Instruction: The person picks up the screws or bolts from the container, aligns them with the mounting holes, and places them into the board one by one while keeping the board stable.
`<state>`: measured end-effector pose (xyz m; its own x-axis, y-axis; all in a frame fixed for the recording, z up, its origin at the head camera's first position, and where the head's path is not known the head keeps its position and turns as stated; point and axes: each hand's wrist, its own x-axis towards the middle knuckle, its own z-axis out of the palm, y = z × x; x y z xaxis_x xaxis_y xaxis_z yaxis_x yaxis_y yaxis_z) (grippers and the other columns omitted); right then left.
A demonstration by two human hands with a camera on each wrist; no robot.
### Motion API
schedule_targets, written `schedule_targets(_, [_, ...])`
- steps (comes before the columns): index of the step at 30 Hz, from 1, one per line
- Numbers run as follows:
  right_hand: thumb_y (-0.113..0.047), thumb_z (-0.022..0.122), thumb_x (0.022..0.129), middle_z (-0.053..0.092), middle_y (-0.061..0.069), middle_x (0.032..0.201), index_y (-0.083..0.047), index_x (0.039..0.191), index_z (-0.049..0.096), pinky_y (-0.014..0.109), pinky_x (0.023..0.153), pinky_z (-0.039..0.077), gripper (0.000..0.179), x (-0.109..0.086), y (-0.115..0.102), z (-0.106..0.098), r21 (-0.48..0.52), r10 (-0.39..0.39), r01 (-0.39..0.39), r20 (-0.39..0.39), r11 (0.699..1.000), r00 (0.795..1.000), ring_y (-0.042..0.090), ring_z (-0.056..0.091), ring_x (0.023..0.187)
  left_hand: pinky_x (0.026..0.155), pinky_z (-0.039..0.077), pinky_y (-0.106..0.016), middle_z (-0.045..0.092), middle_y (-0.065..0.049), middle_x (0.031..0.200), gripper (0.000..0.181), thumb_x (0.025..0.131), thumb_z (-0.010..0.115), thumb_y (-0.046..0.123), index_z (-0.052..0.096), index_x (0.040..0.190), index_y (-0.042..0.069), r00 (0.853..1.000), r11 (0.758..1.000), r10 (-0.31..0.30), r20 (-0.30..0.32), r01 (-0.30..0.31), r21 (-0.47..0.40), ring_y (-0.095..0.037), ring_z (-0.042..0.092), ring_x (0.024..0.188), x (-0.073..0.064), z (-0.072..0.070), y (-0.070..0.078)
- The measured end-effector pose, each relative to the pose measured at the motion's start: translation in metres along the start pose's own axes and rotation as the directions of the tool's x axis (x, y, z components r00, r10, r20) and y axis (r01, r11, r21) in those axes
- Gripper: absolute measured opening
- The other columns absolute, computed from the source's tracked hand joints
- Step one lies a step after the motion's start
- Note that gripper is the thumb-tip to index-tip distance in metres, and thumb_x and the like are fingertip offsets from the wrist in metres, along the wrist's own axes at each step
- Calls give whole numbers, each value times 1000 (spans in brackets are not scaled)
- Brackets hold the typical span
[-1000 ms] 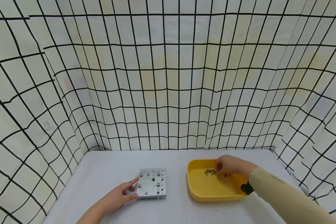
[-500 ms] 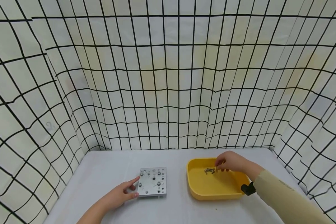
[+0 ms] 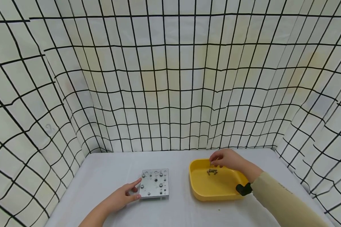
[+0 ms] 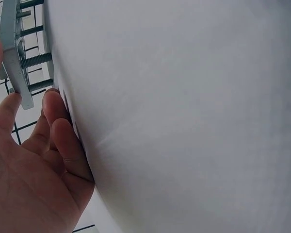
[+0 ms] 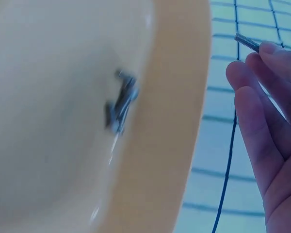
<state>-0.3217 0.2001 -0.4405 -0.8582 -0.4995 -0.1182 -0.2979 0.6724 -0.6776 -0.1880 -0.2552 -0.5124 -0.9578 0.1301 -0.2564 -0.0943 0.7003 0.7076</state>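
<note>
A square silver metal plate [image 3: 154,184], full of holes and with several bolts in it, lies left of centre. My left hand [image 3: 121,197] touches its left side with thumb and index finger, both fairly straight. From the left wrist view, threaded shanks [image 4: 36,60] stick out under the plate, and the other fingers [image 4: 70,150] are bent against the white cloth. Over the far rim of a yellow tray [image 3: 208,196], my right hand [image 3: 227,158] pinches a small bolt [image 5: 247,42] between thumb and fingertips, its threaded end pointing out.
Several more bolts [image 3: 212,171] lie in a small pile inside the tray. A black band [image 3: 243,189] sits at the right wrist. White walls [image 3: 170,94] with a black grid enclose the white table [image 3: 184,214] at the back and sides.
My right hand has risen from among the bolts in the tray and moved back and left, with a bolt between its fingertips. The left hand stays at the plate.
</note>
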Motion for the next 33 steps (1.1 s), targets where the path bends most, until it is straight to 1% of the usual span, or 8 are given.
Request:
schedule_targets(5, [-21, 71, 93, 72, 5, 96, -10, 106, 74, 46, 79, 54, 17, 10, -21, 16, 67, -64, 62, 23, 996, 998, 31, 65, 90, 68, 43, -33, 58, -3, 117, 79, 84, 76, 44, 43, 151, 21, 1000, 1000, 12, 3, -12, -13, -18, 49, 81, 1, 0, -3])
schedule_targets(9, [-22, 72, 92, 72, 2, 93, -18, 102, 75, 47, 74, 54, 11, 16, -42, 35, 107, -99, 92, 66, 990, 993, 28, 66, 87, 68, 43, -32, 58, -4, 118, 78, 84, 76, 45, 43, 151, 22, 1000, 1000, 15, 11, -15, -22, -18, 49, 82, 1, 1, -5])
schedule_targets(13, [-21, 73, 92, 73, 2, 90, -23, 98, 76, 39, 71, 53, 7, 24, -64, 59, 112, -144, 132, 107, 985, 984, 24, 65, 82, 68, 43, -33, 58, -4, 117, 78, 84, 75, 45, 43, 152, 21, 999, 999, 29, 14, -28, -29, -19, 49, 81, 0, 1, -4])
schedule_targets(18, [-21, 73, 92, 72, -10, 89, -22, 98, 77, 28, 72, 53, 7, 33, -93, 90, 82, -210, 199, 162, 977, 964, 23, 68, 86, 67, 42, -32, 58, -4, 117, 79, 84, 76, 45, 44, 151, 20, 1000, 999, 27, 5, -26, -21, -19, 48, 80, -1, 0, -2])
schedule_targets(21, [-23, 74, 92, 70, -15, 88, -21, 100, 77, 25, 70, 53, 9, 36, -107, 107, 66, -228, 220, 185, 973, 956, 16, 68, 83, 67, 42, -31, 58, -5, 118, 79, 84, 76, 45, 43, 151, 21, 1000, 1000, 22, 9, -22, -13, -18, 48, 80, -2, -1, -2])
schedule_targets(26, [-22, 75, 91, 70, -15, 91, -20, 100, 78, 23, 70, 52, 10, 40, -120, 124, 69, -239, 230, 208, 971, 948, 5, 65, 78, 66, 42, -31, 58, -5, 117, 78, 84, 76, 44, 43, 152, 21, 999, 999, 35, 12, -35, -20, -19, 48, 80, -2, -1, -4])
schedule_targets(30, [-20, 75, 91, 69, -16, 92, -23, 99, 77, 21, 73, 51, 9, 45, -123, 135, 19, -252, 254, 223, 967, 942, 0, 62, 80, 67, 42, -32, 58, -5, 117, 77, 86, 75, 43, 42, 152, 20, 999, 999, 47, 18, -46, -26, -19, 49, 80, -2, -1, -4])
schedule_targets(33, [-19, 75, 90, 67, -18, 89, -25, 96, 77, 20, 74, 50, 9, 48, -122, 143, -21, -242, 253, 225, 967, 944, -2, 60, 80, 68, 42, -33, 58, -5, 118, 77, 86, 75, 43, 42, 152, 20, 999, 999, 44, 19, -44, -23, -19, 49, 81, -2, -1, -5])
